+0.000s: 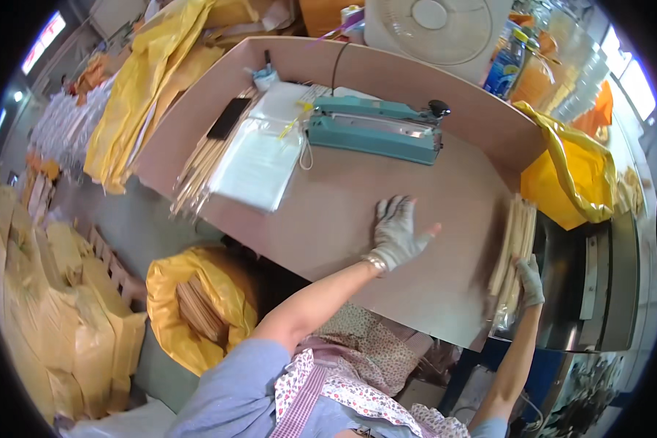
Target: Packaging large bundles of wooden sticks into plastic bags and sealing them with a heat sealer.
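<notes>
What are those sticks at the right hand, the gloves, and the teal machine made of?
The sticks look like wood or bamboo: pale tan, matte. Shiny highlights at their near end suggest clear plastic wrap. The gloves seem to be soft grey fabric, given their dull, close-fitting creases; the fibre is unclear. The teal machine is probably painted metal: smooth, hard-edged, or possibly plastic.

Sealer (376, 133): on the table (445, 212), toward the back wall (489, 120)
Bags (252, 171): left of the sealer
Stick packs (199, 169): left of the sealer, past the bags
Phone (228, 118): left of the sealer, on the stick packs
Cup (265, 77): behind the sealer, to its left
Fan (431, 33): behind the sealer, beyond the wall
Open sack (555, 186): right of the sealer
Bundle (515, 226): before the sealer, to its right, in the right hand (531, 282)
Left hand (399, 239): before the sealer
</notes>
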### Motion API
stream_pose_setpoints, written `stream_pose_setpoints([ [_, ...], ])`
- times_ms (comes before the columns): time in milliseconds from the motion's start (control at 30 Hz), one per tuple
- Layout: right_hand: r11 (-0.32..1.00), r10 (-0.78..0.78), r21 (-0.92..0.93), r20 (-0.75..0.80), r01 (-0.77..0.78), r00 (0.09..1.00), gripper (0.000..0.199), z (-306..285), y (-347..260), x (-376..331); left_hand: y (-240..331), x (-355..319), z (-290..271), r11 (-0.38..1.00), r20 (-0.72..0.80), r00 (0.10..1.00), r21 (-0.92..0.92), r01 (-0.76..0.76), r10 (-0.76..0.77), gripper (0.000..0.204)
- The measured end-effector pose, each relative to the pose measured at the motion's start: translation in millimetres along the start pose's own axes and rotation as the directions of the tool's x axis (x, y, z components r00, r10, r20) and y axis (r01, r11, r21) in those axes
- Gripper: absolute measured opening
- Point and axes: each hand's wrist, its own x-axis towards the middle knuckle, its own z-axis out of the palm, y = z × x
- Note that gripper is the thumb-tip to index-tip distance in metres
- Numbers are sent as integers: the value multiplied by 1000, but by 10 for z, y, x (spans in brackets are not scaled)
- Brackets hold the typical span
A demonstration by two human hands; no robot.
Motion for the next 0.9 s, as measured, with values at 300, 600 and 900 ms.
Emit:
stream_pose_setpoints([
  [300,489,-495,-859,-415,-150,763,83,-450,-197,136,51,-7,197,997,-110,991,-26,79,-81,85],
  [600,294,308,-718,-554,-631,773,89,-1318,1357,880,134,-31,63,992,55,990,-9,127,-126,93],
  [900,970,-38,-243,-222,-18,974,35,413,-191,56,112,56,130,990,67,987,-2,143,-143,93],
])
